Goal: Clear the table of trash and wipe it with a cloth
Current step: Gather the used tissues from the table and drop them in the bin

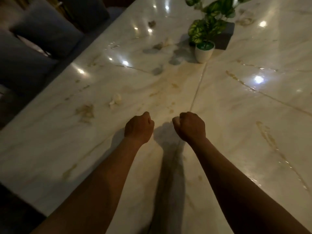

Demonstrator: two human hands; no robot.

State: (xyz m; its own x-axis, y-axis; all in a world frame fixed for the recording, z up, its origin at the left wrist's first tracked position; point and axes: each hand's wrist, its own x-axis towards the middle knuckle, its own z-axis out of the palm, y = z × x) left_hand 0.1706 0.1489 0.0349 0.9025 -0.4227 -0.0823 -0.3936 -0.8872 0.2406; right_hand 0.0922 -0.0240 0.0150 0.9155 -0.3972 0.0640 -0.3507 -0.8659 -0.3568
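Observation:
Both my arms reach out over a glossy marble table (236, 132). My left hand (138, 127) and my right hand (190, 126) hover side by side above its middle, each curled into a fist that holds nothing. A crumpled white piece of trash (116, 100) lies ahead and to the left of my left hand. Further off lie a second crumpled piece (162, 44) near the plant and a third (152, 23) toward the far edge. No cloth is in view.
A white pot (203, 53) with a green leafy plant (209, 22) stands on the table ahead, with a dark block (225, 38) behind it. Grey upholstered chairs (42, 31) line the table's left edge. Ceiling lights reflect in the tabletop.

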